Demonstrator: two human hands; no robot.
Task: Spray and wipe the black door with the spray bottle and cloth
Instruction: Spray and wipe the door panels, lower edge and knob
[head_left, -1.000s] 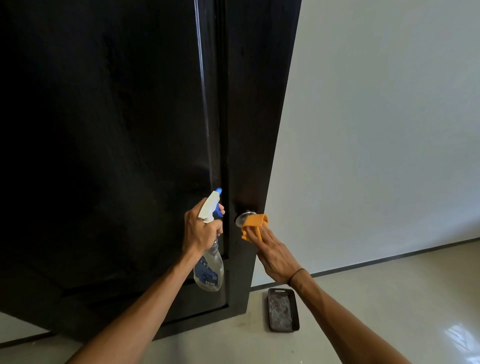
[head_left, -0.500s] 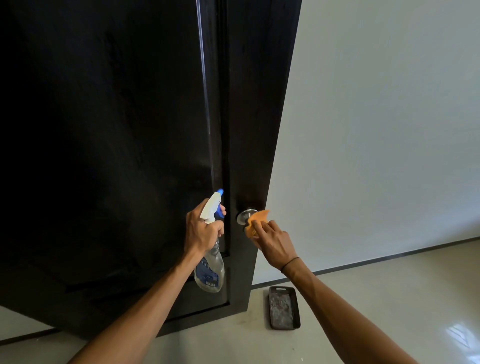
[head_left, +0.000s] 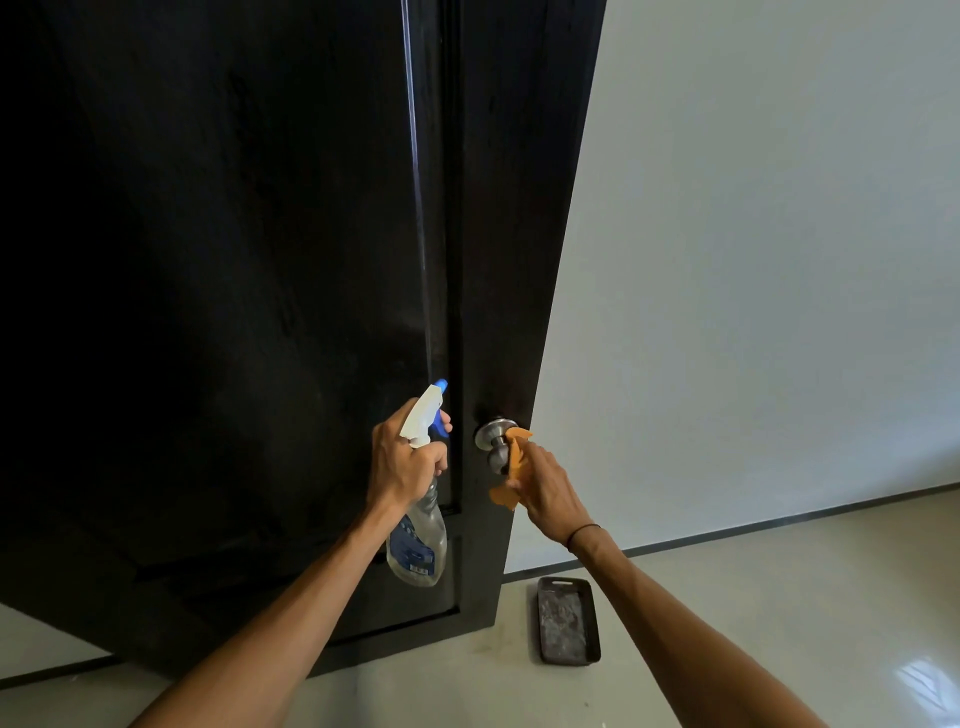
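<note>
The black door (head_left: 260, 286) fills the left and middle of the view. Its round metal knob (head_left: 492, 439) sits near the right edge. My left hand (head_left: 402, 462) grips a clear spray bottle (head_left: 418, 540) with a white and blue trigger head, nozzle towards the door. My right hand (head_left: 545, 488) holds an orange cloth (head_left: 511, 460) bunched against the right side of the knob, with a corner hanging below my fingers.
A white wall (head_left: 753, 260) stands right of the door, with a dark skirting line at its base. On the pale glossy floor (head_left: 779, 597) a dark rectangular tray (head_left: 568, 621) lies beside the door's lower corner.
My right hand has curled round the cloth at the knob, and the cloth went from a flat pad under my fingers to a bunched fold. My left hand with the bottle barely moved.
</note>
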